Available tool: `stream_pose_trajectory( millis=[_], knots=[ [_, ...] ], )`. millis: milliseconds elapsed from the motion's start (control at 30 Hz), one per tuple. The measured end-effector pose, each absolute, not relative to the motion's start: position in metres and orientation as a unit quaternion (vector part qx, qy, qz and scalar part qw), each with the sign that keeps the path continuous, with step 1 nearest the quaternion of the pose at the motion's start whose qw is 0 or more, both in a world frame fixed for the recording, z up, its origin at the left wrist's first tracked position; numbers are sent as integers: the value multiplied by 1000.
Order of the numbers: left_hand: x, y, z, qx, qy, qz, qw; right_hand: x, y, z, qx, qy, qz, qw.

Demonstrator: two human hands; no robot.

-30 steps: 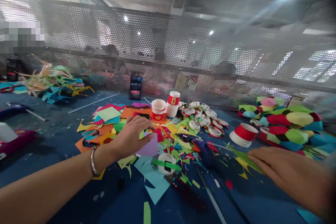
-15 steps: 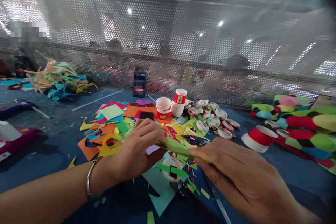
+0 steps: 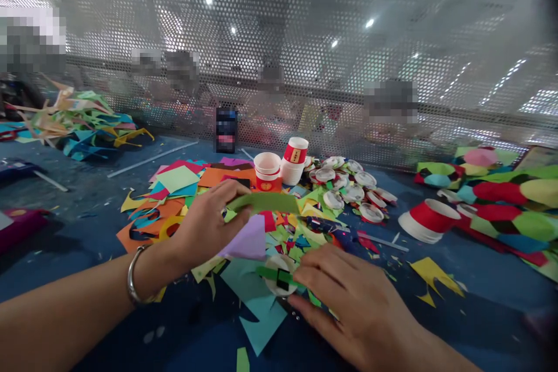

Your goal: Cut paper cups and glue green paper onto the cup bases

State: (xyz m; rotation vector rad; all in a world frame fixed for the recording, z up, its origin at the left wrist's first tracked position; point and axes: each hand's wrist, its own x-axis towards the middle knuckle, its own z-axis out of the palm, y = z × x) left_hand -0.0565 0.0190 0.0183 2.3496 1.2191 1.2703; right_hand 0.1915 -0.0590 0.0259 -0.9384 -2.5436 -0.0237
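My left hand (image 3: 218, 215) pinches one end of a green paper strip (image 3: 270, 203), which sticks out to the right above the table. My right hand (image 3: 349, 296) is low over the table, thumb and fingers apart, at the right edge of a white round cup piece (image 3: 269, 286). A bright green strip and a small black square (image 3: 283, 279) lie across that piece. Whether my right fingertips touch it, I cannot tell. Beneath it is a light blue paper sheet (image 3: 259, 325). A purple paper (image 3: 248, 241) lies below my left hand.
Stacked paper cups (image 3: 268, 182) stand behind the scraps, near a pile of round cup pieces (image 3: 333, 200). A red-and-white cup (image 3: 429, 221) lies at right, by colourful paper work (image 3: 501, 203). A phone (image 3: 225, 131) leans at the mesh screen. More cut paper (image 3: 82, 122) heaps far left.
My right hand has let go of the green strip and moved down and left to the round cup piece. My left hand keeps the strip. The view has tilted slightly downward.
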Motion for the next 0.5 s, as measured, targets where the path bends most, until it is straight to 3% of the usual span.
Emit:
stream_pose_trajectory(
  millis=[200,500],
  knots=[
    [-65,23,30,699,428,442,366,183,-56,17,-345,-925,42,154],
    [-71,37,22,713,455,424,323,181,-55,12,-325,-932,28,161]
  ],
)
